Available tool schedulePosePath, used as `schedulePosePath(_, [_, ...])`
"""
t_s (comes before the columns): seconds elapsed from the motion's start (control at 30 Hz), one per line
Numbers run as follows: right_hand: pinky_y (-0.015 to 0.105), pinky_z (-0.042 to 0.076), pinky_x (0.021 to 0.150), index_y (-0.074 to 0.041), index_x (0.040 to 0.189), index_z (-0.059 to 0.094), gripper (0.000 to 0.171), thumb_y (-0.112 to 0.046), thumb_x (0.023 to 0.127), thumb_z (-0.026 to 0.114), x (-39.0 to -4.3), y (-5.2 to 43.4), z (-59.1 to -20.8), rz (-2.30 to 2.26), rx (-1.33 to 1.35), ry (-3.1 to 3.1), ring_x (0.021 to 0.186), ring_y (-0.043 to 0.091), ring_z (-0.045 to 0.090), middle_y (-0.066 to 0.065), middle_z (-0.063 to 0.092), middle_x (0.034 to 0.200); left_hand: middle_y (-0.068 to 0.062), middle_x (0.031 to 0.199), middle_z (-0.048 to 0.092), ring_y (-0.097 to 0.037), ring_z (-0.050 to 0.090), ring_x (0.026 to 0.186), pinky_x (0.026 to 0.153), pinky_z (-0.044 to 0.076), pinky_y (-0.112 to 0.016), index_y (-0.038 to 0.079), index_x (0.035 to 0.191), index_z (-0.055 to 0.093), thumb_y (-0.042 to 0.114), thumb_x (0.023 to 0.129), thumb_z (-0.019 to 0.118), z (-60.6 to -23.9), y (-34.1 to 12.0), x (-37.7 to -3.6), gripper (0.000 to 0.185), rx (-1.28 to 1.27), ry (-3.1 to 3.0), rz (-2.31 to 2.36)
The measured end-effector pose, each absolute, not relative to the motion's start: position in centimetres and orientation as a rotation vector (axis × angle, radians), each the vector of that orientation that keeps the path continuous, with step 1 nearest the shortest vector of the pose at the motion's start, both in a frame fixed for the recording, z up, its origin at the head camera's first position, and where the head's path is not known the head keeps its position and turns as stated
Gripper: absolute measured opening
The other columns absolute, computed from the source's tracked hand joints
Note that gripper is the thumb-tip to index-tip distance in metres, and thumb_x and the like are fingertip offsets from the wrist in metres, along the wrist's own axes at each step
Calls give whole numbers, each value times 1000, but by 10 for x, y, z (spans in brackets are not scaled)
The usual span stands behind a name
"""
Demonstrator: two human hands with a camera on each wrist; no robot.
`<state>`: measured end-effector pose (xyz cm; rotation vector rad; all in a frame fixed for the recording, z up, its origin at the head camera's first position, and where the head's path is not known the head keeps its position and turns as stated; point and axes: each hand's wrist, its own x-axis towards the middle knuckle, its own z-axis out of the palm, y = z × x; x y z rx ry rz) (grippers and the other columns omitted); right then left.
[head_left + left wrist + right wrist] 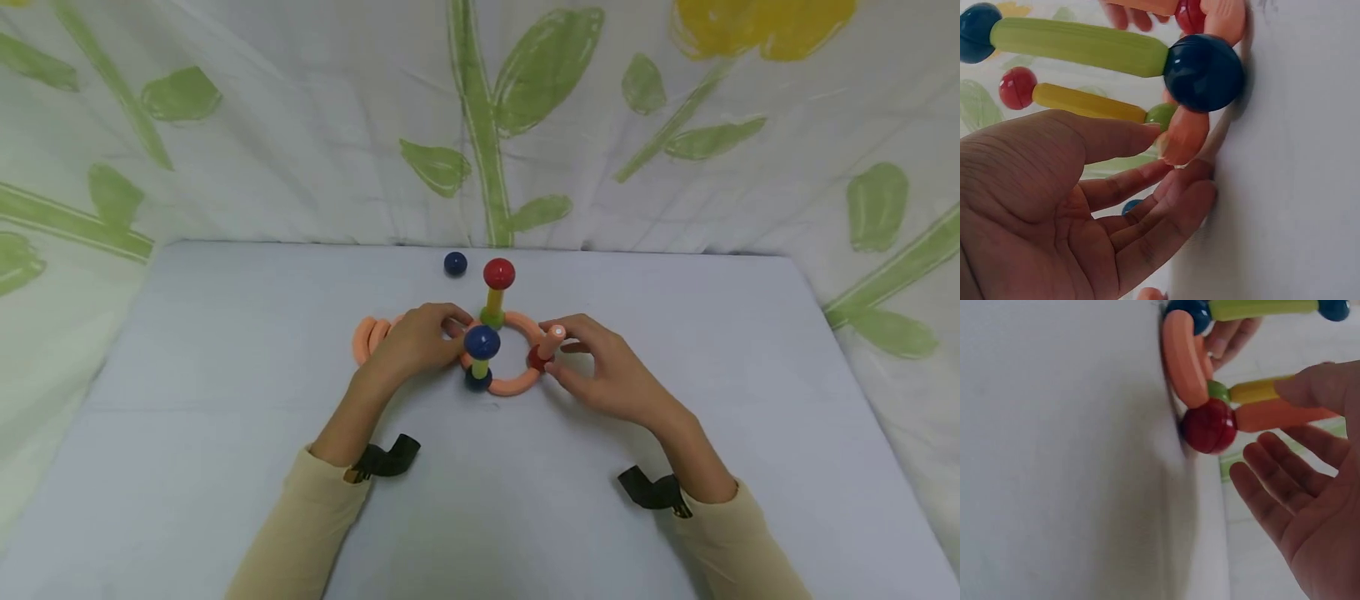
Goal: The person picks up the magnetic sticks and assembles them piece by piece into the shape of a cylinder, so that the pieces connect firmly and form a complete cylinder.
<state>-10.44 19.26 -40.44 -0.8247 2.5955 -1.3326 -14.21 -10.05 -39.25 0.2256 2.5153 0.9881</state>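
Orange curved pieces point(517, 385) form a ring on the table, joined by a green ball point(492, 317), a dark blue ball point(477, 380) and a red ball point(1210, 427). Upright on these stand a yellow stick topped by a red ball point(498, 273), a light green stick point(1079, 47) topped by a blue ball point(482, 342), and an orange stick point(552, 341) with a bare top. My left hand point(426, 340) pinches the ring's left curved piece point(1186, 136) between thumb and fingers. Beside the orange stick, my right hand point(603, 371) holds its fingers spread, thumb close to the stick.
Several loose orange curved pieces point(363, 340) lie left of the ring, partly hidden by the left hand. A dark blue ball point(455, 264) sits near the back edge of the white table point(225, 333). Behind hangs a curtain point(300, 142) with a leaf pattern.
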Motion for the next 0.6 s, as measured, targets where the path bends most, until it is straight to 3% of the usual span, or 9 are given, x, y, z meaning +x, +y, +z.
schedulePosePath(0.1, [51,60,100,-14,110,62,24,-5,94,78,-105,188,-409,-1309,-850,2601,132,26,63,8,69,129,-12,119,75,-27,66,106,89,53,-39,12,134,70,32,101,67,-388,-105,-142,39,212,2528,982])
schedulePosePath(0.33, [43,62,95,-13,106,63,26,-1,91,81,-105,184,-415,-1334,-843,2641,122,23,69,8,71,124,-13,124,74,-29,70,112,98,55,-46,14,135,70,37,104,64,-377,-122,-144,39,155,2527,996])
schedulePosePath(0.6, [43,63,93,-11,104,65,25,5,90,79,-106,186,-420,-1373,-851,2657,108,21,72,4,72,111,-11,125,71,-27,68,67,57,54,-36,16,136,65,41,106,61,-363,-144,-144,39,48,2446,1043])
